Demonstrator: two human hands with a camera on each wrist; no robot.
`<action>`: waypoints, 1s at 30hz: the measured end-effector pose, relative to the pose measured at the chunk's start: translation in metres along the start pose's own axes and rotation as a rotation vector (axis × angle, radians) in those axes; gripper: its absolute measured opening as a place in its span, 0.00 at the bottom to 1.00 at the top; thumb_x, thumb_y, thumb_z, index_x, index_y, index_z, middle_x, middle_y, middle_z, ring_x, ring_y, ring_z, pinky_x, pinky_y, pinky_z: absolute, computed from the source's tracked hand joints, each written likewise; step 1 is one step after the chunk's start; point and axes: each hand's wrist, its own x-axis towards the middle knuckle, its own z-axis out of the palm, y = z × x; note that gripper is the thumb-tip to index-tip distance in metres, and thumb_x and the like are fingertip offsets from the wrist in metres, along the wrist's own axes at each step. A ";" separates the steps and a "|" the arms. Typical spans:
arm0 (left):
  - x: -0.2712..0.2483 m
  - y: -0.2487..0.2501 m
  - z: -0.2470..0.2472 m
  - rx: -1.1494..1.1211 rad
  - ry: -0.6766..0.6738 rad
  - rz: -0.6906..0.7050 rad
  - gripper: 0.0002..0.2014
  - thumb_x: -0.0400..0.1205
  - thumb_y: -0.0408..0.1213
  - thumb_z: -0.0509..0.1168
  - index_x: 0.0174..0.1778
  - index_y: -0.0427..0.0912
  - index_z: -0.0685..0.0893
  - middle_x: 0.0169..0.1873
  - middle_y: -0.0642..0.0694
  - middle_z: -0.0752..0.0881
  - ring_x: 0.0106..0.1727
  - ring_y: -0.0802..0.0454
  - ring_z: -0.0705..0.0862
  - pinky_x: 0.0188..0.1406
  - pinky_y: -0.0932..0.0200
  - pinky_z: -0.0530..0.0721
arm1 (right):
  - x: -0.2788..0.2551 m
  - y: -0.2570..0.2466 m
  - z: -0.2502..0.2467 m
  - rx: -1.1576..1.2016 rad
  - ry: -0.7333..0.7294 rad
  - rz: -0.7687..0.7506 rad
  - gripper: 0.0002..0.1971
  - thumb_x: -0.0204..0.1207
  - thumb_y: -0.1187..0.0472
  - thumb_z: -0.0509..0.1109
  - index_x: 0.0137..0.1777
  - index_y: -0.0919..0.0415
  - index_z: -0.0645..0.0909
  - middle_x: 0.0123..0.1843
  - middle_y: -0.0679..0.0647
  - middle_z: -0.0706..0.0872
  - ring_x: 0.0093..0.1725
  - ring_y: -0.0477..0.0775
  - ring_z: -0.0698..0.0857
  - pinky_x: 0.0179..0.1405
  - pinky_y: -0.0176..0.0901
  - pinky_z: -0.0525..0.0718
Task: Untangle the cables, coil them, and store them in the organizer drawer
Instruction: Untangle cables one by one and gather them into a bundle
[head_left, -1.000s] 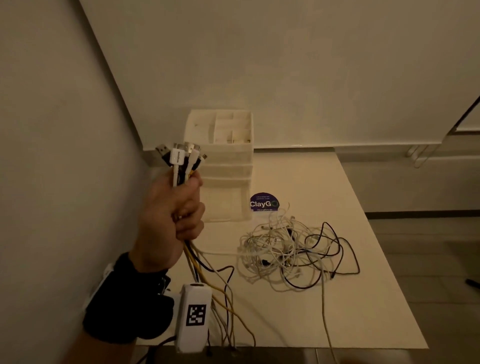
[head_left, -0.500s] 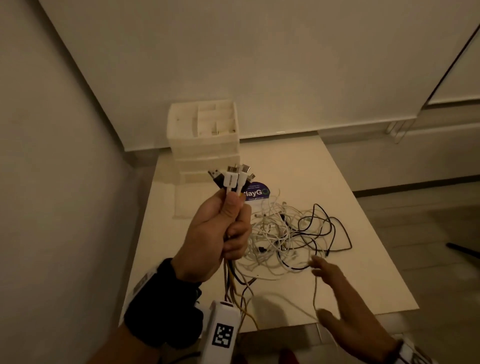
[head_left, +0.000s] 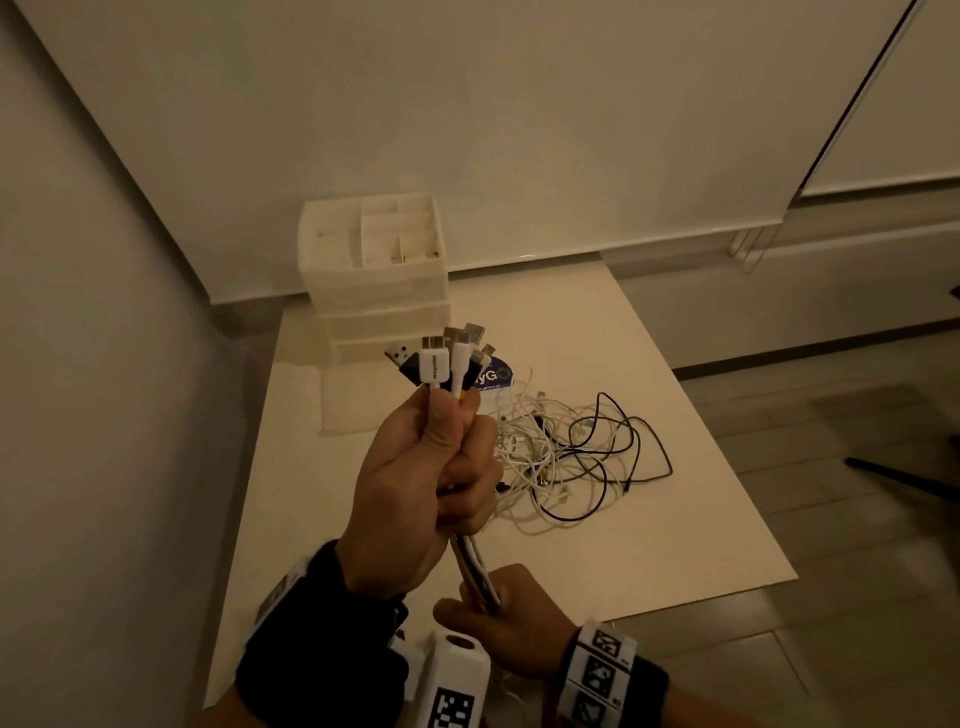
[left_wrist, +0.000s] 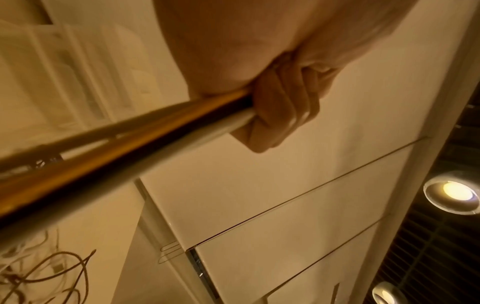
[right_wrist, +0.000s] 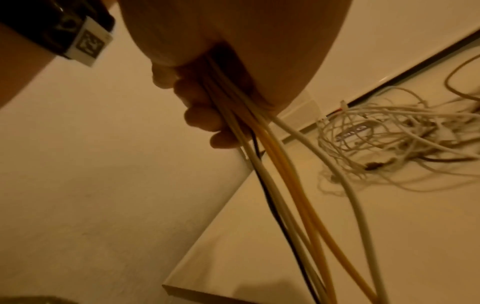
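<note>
My left hand (head_left: 441, 467) is raised over the white table (head_left: 675, 545) and grips a bundle of cables (head_left: 449, 361), whose USB plug ends stick up out of the fist. Just below it my right hand (head_left: 493, 613) grips the same bundle. In the left wrist view the fingers (left_wrist: 280, 107) curl round yellow, black and white cables (left_wrist: 130, 144). The right wrist view shows the fingers (right_wrist: 202, 115) closed round the cables (right_wrist: 285, 185), which hang down past the table edge. A tangle of white and black cables (head_left: 561, 457) lies on the table beyond my hands.
A white organizer (head_left: 374, 270) with open top compartments stands at the table's back left, against the wall. Its bottom drawer (head_left: 348, 410) looks pulled out. A blue round sticker (head_left: 496, 376) sits beside it. Floor lies to the right of the table.
My left hand moved right and toward the table's middle with the bundle. My right hand came into view open, then closed round the cables below the left hand.
</note>
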 end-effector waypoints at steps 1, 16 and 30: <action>0.001 -0.001 0.002 0.005 -0.016 -0.009 0.24 0.76 0.55 0.71 0.38 0.40 0.67 0.21 0.52 0.68 0.17 0.60 0.60 0.16 0.67 0.56 | -0.001 0.004 -0.002 0.015 -0.006 0.020 0.29 0.70 0.44 0.71 0.22 0.59 0.59 0.23 0.55 0.65 0.27 0.55 0.65 0.33 0.44 0.64; 0.024 -0.030 0.012 0.085 -0.086 -0.081 0.18 0.79 0.51 0.70 0.43 0.38 0.79 0.23 0.51 0.66 0.19 0.60 0.59 0.16 0.64 0.57 | -0.016 0.081 -0.031 -0.345 -0.234 0.172 0.16 0.73 0.35 0.66 0.37 0.46 0.79 0.40 0.69 0.85 0.37 0.58 0.83 0.40 0.41 0.77; 0.038 -0.048 0.008 -0.159 0.069 -0.113 0.15 0.81 0.48 0.68 0.40 0.40 0.75 0.25 0.50 0.68 0.21 0.57 0.58 0.18 0.63 0.59 | 0.059 0.114 -0.249 -1.555 -0.189 0.144 0.23 0.82 0.62 0.62 0.77 0.59 0.67 0.78 0.56 0.67 0.75 0.63 0.67 0.69 0.57 0.70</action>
